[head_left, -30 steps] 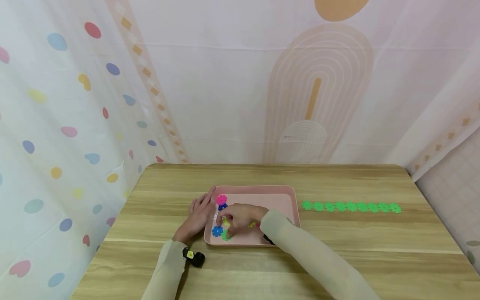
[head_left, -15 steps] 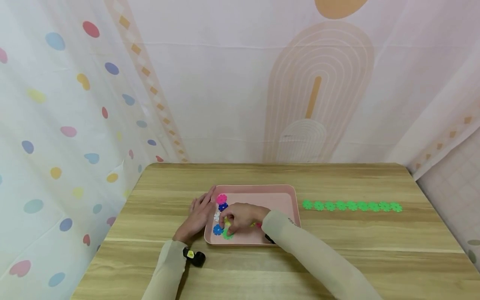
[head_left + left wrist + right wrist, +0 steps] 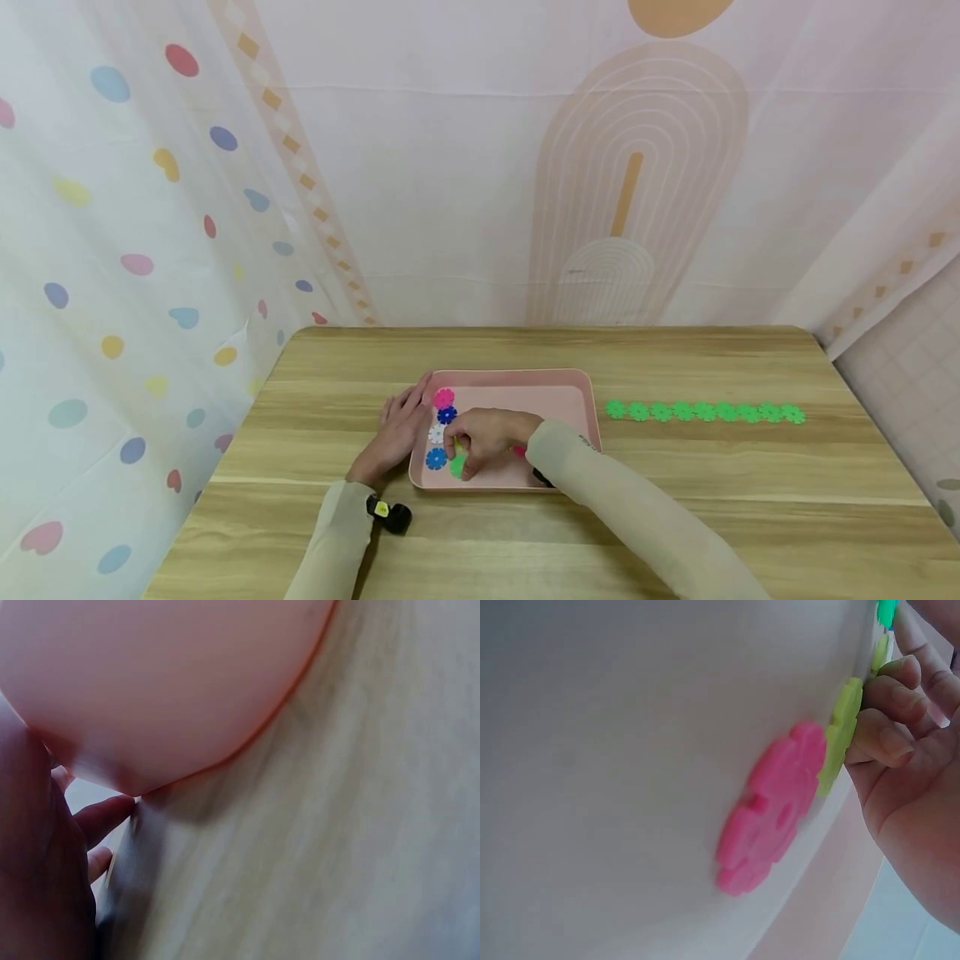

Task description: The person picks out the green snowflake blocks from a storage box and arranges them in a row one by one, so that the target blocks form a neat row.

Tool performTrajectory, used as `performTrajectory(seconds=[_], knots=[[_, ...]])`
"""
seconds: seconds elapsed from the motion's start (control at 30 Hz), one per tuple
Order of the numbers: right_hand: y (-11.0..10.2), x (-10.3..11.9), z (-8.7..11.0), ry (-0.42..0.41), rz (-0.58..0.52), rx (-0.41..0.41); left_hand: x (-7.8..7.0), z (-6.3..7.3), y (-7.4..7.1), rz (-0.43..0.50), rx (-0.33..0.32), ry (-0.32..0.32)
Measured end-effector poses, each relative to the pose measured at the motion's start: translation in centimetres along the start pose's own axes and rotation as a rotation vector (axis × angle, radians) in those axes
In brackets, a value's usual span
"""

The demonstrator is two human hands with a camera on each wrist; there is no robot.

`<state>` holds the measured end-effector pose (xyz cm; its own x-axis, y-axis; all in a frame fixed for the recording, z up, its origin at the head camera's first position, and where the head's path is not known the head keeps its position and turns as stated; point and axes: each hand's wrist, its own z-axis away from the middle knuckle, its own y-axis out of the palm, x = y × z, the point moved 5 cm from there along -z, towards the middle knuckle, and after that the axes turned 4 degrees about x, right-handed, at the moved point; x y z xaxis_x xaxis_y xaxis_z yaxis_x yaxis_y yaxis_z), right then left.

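Note:
My left hand (image 3: 397, 432) rests at the left end of the pink tray (image 3: 525, 475), its fingers straight along the rim. In the left wrist view, fingertips (image 3: 112, 814) meet the tray's outer side. My right hand (image 3: 487, 437) reaches into the tray and pinches a green plastic snowflake disc (image 3: 457, 467) between thumb and forefinger. Its other fingers are curled, beside a yellow disc (image 3: 844, 731) in the right wrist view. Left of that hand lie a pink disc (image 3: 444, 397), a dark blue one (image 3: 447, 415), a white one (image 3: 436, 433) and a blue one (image 3: 436, 459).
Right of the tray, a straight row of several joined green snowflake discs (image 3: 704, 412) lies on the wooden table (image 3: 675, 500). Another pink disc (image 3: 772, 814) lies in the tray under my right wrist. A patterned curtain (image 3: 450, 208) hangs behind the table.
My right hand has shifted slightly to the right, and the green disc has moved with it, away from the blue one. More of the white disc shows. My left hand stays put.

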<state>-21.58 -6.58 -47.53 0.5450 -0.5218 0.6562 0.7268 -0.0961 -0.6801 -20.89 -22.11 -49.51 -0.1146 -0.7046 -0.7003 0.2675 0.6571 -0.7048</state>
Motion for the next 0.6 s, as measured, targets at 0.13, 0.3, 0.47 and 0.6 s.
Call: performTrajectory(seconds=[0.13,0.3,0.47,0.6], knots=[[-0.08,0.03,0.16,-0.005,-0.029,-0.014,0.11,-0.08,-0.01,0.023,-0.006,-0.008],[-0.21,0.04,0.27,-0.023,-0.086,-0.017,0.22,-0.13,0.02,0.026,-0.003,-0.012],[-0.51,0.11,0.31,-0.046,-0.088,-0.029,0.33,-0.08,0.02,0.025,-0.004,-0.012],[-0.86,0.05,0.63,-0.05,-0.094,-0.04,0.3,-0.07,0.0,0.048,0.001,-0.01]])
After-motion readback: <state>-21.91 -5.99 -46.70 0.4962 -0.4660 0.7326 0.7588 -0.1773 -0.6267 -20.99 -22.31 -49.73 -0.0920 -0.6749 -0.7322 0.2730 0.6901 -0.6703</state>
